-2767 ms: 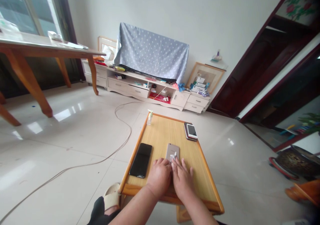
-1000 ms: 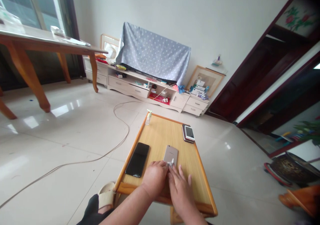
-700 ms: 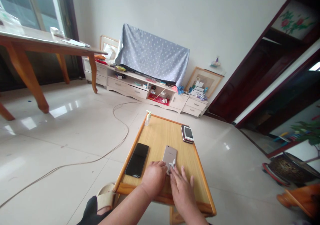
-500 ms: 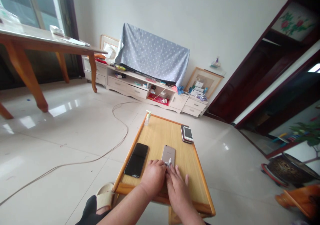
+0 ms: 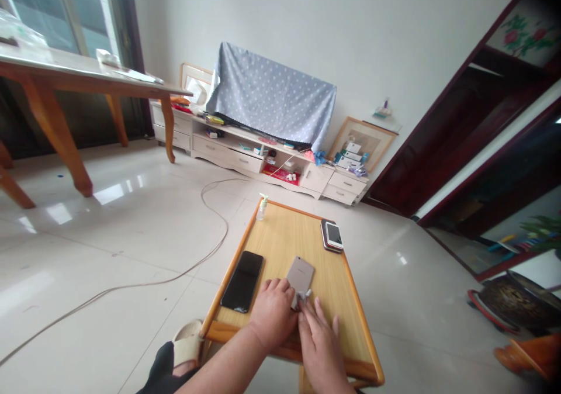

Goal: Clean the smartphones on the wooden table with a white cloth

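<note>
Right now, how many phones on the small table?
3 visible: black phone at left, pink phone at centre, white phone atop the far-right stack, which may hide more.

Ahead of you: wht wall [image 5: 280, 14], low cabinet [image 5: 228, 153] along it. On your L, big wood table [image 5: 87, 76] nr window [image 5: 37, 2]; on your R, dk-red doorway [image 5: 442, 137]. Tile flr [image 5: 135, 236] shiny w/ glare patches [image 5: 109, 193].

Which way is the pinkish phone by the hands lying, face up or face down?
Face down. The pinkish phone shows its pale back, with faint lettering across it; no screen is visible on top.
</note>
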`<state>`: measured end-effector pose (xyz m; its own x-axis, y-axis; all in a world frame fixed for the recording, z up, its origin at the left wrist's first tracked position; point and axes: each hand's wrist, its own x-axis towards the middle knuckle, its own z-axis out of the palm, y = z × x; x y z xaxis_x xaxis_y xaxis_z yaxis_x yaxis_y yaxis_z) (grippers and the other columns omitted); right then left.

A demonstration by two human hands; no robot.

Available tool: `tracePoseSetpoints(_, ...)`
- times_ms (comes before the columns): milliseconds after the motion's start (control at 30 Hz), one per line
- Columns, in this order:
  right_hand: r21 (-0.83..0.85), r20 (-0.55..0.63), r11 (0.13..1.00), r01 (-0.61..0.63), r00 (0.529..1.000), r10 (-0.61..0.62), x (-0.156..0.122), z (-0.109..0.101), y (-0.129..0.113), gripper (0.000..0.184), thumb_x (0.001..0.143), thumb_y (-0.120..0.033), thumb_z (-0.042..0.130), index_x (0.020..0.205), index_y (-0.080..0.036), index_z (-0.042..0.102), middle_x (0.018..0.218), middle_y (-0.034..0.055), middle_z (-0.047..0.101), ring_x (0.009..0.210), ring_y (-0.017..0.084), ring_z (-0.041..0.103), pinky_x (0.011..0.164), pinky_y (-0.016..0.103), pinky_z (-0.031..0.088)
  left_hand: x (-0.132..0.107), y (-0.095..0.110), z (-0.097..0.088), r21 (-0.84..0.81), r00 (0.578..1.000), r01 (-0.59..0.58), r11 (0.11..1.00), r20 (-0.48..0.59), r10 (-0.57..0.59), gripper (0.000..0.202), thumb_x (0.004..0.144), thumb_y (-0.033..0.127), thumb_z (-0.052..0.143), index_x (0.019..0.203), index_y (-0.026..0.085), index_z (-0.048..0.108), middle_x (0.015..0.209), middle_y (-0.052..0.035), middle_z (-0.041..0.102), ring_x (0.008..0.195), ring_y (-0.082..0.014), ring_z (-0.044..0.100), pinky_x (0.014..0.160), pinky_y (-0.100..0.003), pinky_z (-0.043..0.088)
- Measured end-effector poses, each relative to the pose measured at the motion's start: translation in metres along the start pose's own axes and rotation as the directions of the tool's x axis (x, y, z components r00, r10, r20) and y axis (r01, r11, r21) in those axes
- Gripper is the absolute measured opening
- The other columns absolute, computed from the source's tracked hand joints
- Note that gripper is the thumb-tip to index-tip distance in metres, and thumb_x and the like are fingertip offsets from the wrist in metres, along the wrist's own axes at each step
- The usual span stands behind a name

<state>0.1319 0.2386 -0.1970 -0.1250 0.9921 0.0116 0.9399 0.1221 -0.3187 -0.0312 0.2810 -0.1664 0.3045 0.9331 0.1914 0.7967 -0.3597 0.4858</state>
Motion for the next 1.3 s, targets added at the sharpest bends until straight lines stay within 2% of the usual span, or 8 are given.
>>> tracePoseSetpoints(133, 0.017, -0.015, 1.0, -0.017, 1.0, 0.018, 0.007, 0.0, 0.004, 0.049, 0.106, -0.044, 0.024, 0.149, -0.038, 0.047, 0.155, 0.0014, 0.046, 0.151, 0.031, 0.026, 0.118, 0.07, 0.015, 0.002, 0.001, 0.002, 0.025, 1.0, -0.003, 1.0, 0.003, 0.003, 0.018, 0.087, 0.038, 0.062, 0.094, 0.022, 0.066, 0.105, -0.0075, 0.063, 0.105, -0.0259, 0.056, 0.1, -0.043, 0.04)
tracePoseSetpoints(233, 0.04, -0.025, 0.998, -0.044, 0.999, 0.045, 0.02, -0.001, 0.006, 0.05, 0.106, -0.045, 0.023, 0.147, -0.036, 0.052, 0.154, 0.0029, 0.048, 0.152, 0.031, 0.026, 0.119, 0.07, 0.012, 0.004, 0.003, 0.006, 0.029, 1.0, 0.006, 1.0, -0.014, -0.006, 0.02, 0.091, 0.039, 0.057, 0.095, 0.022, 0.067, 0.104, -0.0077, 0.064, 0.104, -0.0255, 0.057, 0.1, -0.043, 0.041)
tracePoseSetpoints(567, 0.111, -0.036, 0.973, -0.203, 0.977, 0.208, 0.094, -0.01, 0.024, 0.052, 0.105, -0.048, 0.025, 0.144, -0.032, 0.056, 0.154, 0.0078, 0.048, 0.151, 0.031, 0.026, 0.118, 0.066, 0.01, 0.008, 0.005, 0.015, 0.076, 0.999, 0.017, 0.997, -0.035, -0.015, 0.018, 0.085, 0.033, 0.061, 0.096, 0.021, 0.069, 0.102, -0.0078, 0.064, 0.103, -0.026, 0.057, 0.1, -0.042, 0.042)
tracePoseSetpoints(667, 0.088, -0.038, 0.974, -0.208, 0.977, 0.212, 0.112, -0.013, 0.028, 0.051, 0.104, -0.046, 0.027, 0.145, -0.033, 0.055, 0.155, 0.0078, 0.047, 0.15, 0.032, 0.028, 0.118, 0.065, 0.011, 0.008, 0.005, 0.015, 0.072, 0.999, 0.02, 0.997, -0.033, -0.017, 0.018, 0.082, 0.033, 0.064, 0.093, 0.021, 0.069, 0.102, -0.0078, 0.064, 0.102, -0.0264, 0.057, 0.1, -0.042, 0.042)
tracePoseSetpoints(867, -0.027, -0.051, 0.985, -0.168, 0.985, 0.167, 0.135, -0.012, 0.03, 0.051, 0.099, -0.035, 0.038, 0.148, -0.032, 0.05, 0.154, 0.0078, 0.049, 0.147, 0.03, 0.034, 0.117, 0.061, 0.021, 0.009, 0.006, 0.013, 0.073, 0.999, 0.028, 0.997, -0.021, -0.026, 0.022, 0.077, 0.033, 0.067, 0.095, 0.021, 0.068, 0.103, -0.008, 0.064, 0.105, -0.0275, 0.056, 0.105, -0.045, 0.04)
tracePoseSetpoints(967, -0.032, -0.083, 0.987, -0.157, 0.985, 0.154, 0.132, -0.01, 0.031, 0.05, 0.098, -0.03, 0.037, 0.145, -0.029, 0.054, 0.15, 0.009, 0.053, 0.142, 0.027, 0.042, 0.117, 0.058, 0.023, 0.007, 0.008, 0.01, 0.061, 0.999, 0.049, 0.997, -0.018, -0.048, 0.024, 0.076, 0.03, 0.065, 0.098, 0.022, 0.067, 0.106, -0.0082, 0.065, 0.109, -0.0282, 0.056, 0.115, -0.05, 0.031)
tracePoseSetpoints(1100, -0.049, -0.177, 0.991, -0.128, 0.977, 0.118, 0.109, -0.005, 0.034, 0.048, 0.1, -0.028, 0.034, 0.141, -0.027, 0.059, 0.145, 0.0104, 0.058, 0.137, 0.025, 0.049, 0.119, 0.057, 0.021, 0.004, 0.01, 0.008, 0.047, 0.996, 0.076, 0.996, -0.051, -0.074, 0.031, 0.076, 0.026, 0.061, 0.107, 0.022, 0.066, 0.116, -0.0101, 0.064, 0.125, -0.0316, 0.049, 0.122, -0.057, 0.016)
tracePoseSetpoints(1300, -0.11, -0.237, 0.988, -0.105, 0.968, 0.077, 0.06, 0.0, 0.032, 0.045, 0.103, -0.034, 0.035, 0.138, -0.025, 0.061, 0.142, 0.0113, 0.061, 0.136, 0.029, 0.051, 0.119, 0.063, 0.016, 0.002, 0.01, 0.01, 0.051, 0.993, 0.108, 0.993, -0.047, -0.105, 0.029, 0.082, 0.023, 0.056, 0.109, 0.02, 0.066, 0.124, -0.0123, 0.063, 0.135, -0.0336, 0.043, 0.119, -0.058, 0.022)
